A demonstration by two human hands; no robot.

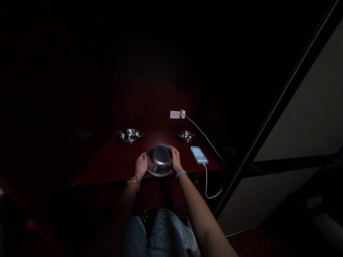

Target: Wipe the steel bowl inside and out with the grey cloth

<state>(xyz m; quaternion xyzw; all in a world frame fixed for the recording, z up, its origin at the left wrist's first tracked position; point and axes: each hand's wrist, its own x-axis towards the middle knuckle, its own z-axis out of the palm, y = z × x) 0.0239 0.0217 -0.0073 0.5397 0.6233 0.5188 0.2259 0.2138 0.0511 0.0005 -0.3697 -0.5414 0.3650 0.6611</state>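
Note:
Tilted with its underside facing me, a shiny metal bowl point(160, 161) is held between both hands near the front edge of the table. My left hand point(141, 166) grips its left rim, a beaded bracelet on the wrist. My right hand point(176, 159) is closed on the opposite rim, with a blue band at the wrist. A grey-green cloth point(163, 145) shows along the bowl's far edge by my right fingers. Most of the cloth is hidden behind the bowl.
On the dark red table point(107, 166) stand a metal bowl point(130, 136) at back left and a smaller one point(186, 136) at back right. A phone point(199, 154) lies at right, its white cable point(211, 143) running to a wall socket point(175, 114).

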